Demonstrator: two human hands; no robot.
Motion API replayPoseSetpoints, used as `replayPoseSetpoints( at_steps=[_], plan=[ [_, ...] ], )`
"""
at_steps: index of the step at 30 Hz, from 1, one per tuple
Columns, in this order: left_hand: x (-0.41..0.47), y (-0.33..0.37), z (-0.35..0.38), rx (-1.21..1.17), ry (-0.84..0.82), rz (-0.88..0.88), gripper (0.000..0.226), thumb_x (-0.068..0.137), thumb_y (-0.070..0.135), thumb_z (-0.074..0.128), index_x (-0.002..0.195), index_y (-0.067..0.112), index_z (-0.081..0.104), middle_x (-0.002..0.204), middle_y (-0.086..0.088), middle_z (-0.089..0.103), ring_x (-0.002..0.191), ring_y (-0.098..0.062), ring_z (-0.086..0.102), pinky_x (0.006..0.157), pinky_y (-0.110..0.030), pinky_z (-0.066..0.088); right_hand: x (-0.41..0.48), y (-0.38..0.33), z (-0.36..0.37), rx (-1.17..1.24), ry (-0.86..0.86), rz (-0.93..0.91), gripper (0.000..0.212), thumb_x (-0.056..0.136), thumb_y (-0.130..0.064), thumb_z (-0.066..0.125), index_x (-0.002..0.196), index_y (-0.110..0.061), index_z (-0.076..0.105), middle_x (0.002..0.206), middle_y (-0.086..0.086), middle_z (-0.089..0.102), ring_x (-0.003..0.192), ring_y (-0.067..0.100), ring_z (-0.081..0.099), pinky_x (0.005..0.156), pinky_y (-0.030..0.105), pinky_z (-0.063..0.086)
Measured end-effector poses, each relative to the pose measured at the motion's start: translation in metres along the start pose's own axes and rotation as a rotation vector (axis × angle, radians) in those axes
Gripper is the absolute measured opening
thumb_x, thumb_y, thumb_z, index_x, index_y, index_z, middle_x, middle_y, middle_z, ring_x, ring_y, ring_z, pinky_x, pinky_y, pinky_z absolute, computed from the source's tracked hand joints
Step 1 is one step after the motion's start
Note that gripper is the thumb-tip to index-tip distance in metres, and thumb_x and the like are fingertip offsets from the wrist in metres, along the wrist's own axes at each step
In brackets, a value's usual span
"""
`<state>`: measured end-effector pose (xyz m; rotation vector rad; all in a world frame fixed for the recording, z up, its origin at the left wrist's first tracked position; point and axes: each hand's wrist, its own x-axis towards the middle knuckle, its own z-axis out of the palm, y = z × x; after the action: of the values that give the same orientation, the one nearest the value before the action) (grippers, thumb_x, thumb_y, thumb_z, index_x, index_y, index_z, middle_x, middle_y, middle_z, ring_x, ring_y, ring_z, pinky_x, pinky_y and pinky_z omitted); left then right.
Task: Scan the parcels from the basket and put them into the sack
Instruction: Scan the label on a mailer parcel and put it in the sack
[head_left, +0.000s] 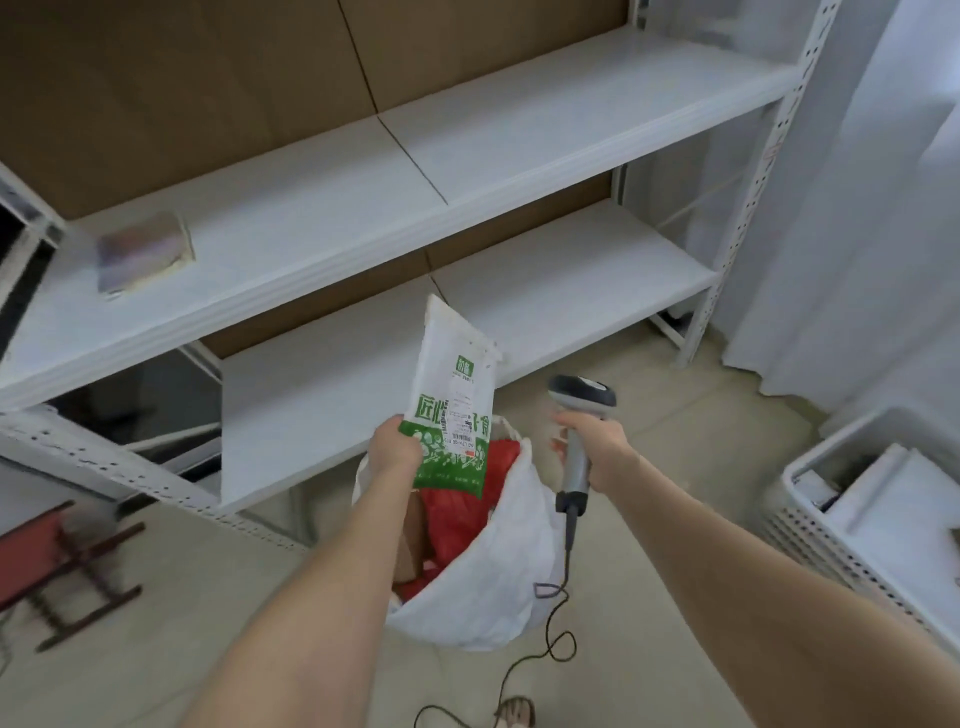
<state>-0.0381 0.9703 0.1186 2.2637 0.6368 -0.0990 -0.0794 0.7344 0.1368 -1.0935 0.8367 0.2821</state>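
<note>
- A white rack (311, 218) stands in front, with brown board behind it; its lower shelf (571, 270) ends just behind the sack.
- A flat, blurred packet (143, 254) lies on the upper shelf at the left.
- A white curtain (857, 234) hangs at the right, beside the rack post.
- A red and dark frame (72, 566) stands on the floor at the left, well apart from the sack.
- The cable (563, 639) runs down from the scanner, passes the sack's right side and curls on the tiles near a foot (515, 713).
- The sack (514, 582) is white and stands open on the floor between the two arms. Inside are red bags (462, 514) and a brown carton (413, 545).
- The left forearm crosses the sack's left edge and hides part of the inside.
- The basket (821, 545) is white with small holes and stands at the right, apart from the sack. White parcels (893, 499) lie in it.
- The left hand (397, 449) pinches the lower left corner of a white and green parcel (457, 395), which is held upright over the sack's mouth, label toward the camera.
- The right hand (597, 447) is closed round the handle of the scanner (581, 395), just right of the parcel and not touching it.
</note>
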Motion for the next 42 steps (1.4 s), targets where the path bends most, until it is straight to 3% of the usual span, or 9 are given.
replayPoseSetpoints(
  at_steps=[3,6,10,14,18,22,30,33,42],
  plan=[
    [0.040,-0.045,-0.007,0.028,-0.031,-0.041,0.036,0.087,-0.004,0.041,0.102,0.015,0.068,0.097,-0.007,0.068,0.074,-0.018,0.058,0.059,-0.024,0.044,0.022,0.027,0.049,0.017,-0.005,0.040,0.015,0.082,-0.007,0.075,0.082,-0.004,0.060,0.069,0.009,0.058,0.050,0.019,0.060,0.043,0.021,0.049],
    [0.078,-0.089,0.000,0.021,-0.057,-0.126,0.038,0.089,0.000,0.044,0.114,0.017,0.066,0.106,-0.007,0.068,0.088,-0.023,0.064,0.075,-0.030,0.052,0.047,0.055,0.086,-0.001,-0.031,0.068,0.013,0.082,-0.003,0.073,0.086,0.000,0.060,0.071,0.012,0.058,0.054,0.021,0.059,0.047,0.025,0.050],
    [0.114,-0.135,0.030,-0.059,-0.135,-0.217,0.032,0.085,-0.004,0.045,0.103,0.015,0.065,0.104,-0.013,0.069,0.093,-0.029,0.065,0.087,-0.041,0.054,0.085,0.089,0.107,-0.004,-0.041,0.088,0.015,0.081,-0.003,0.073,0.090,0.000,0.061,0.071,0.011,0.060,0.055,0.022,0.058,0.045,0.024,0.049],
    [0.131,-0.181,0.069,0.072,-0.220,-0.255,0.024,0.086,0.005,0.047,0.099,0.013,0.065,0.107,-0.013,0.068,0.084,-0.024,0.061,0.076,-0.028,0.049,0.129,0.123,0.110,-0.032,-0.023,0.128,0.022,0.081,-0.008,0.074,0.098,-0.002,0.061,0.079,0.012,0.061,0.060,0.020,0.061,0.058,0.030,0.052],
    [0.128,-0.232,0.109,0.213,-0.329,-0.278,0.077,0.078,-0.009,0.059,0.145,0.007,0.025,0.140,-0.014,0.042,0.111,-0.026,0.053,0.087,-0.025,0.044,0.161,0.153,0.108,-0.029,-0.028,0.156,0.022,0.084,-0.009,0.072,0.102,-0.003,0.060,0.076,0.010,0.061,0.059,0.019,0.062,0.049,0.025,0.048],
    [0.123,-0.238,0.124,0.393,-0.418,-0.315,0.089,0.079,-0.004,0.066,0.149,0.004,0.013,0.141,-0.015,0.041,0.121,-0.029,0.049,0.098,-0.035,0.047,0.174,0.168,0.097,-0.044,0.010,0.150,0.026,0.082,-0.009,0.073,0.106,-0.003,0.062,0.076,0.009,0.063,0.059,0.019,0.063,0.048,0.025,0.048],
    [0.122,-0.120,0.097,0.518,-0.532,-0.042,0.052,0.091,0.014,0.052,0.141,0.011,0.038,0.140,-0.014,0.044,0.120,-0.030,0.051,0.092,-0.034,0.047,0.123,0.127,0.086,0.060,-0.017,0.082,0.011,0.084,-0.005,0.068,0.093,-0.005,0.061,0.073,0.009,0.061,0.059,0.017,0.060,0.047,0.022,0.050],
    [0.102,-0.048,0.093,0.465,-0.553,0.133,0.038,0.089,0.007,0.052,0.128,0.005,0.053,0.106,-0.010,0.059,0.089,-0.022,0.060,0.070,-0.028,0.048,0.090,0.092,0.071,0.121,0.013,0.013,0.009,0.086,-0.004,0.066,0.089,-0.006,0.058,0.068,0.008,0.060,0.056,0.015,0.059,0.049,0.022,0.049],
    [0.012,0.142,0.124,0.503,-0.597,0.459,0.046,0.090,0.010,0.054,0.135,0.007,0.048,0.139,-0.013,0.048,0.122,-0.028,0.051,0.098,-0.030,0.042,0.006,-0.014,-0.039,0.372,0.199,-0.123,0.015,0.087,-0.011,0.069,0.095,-0.009,0.057,0.076,0.010,0.061,0.059,0.015,0.061,0.057,0.027,0.050]
  ],
)
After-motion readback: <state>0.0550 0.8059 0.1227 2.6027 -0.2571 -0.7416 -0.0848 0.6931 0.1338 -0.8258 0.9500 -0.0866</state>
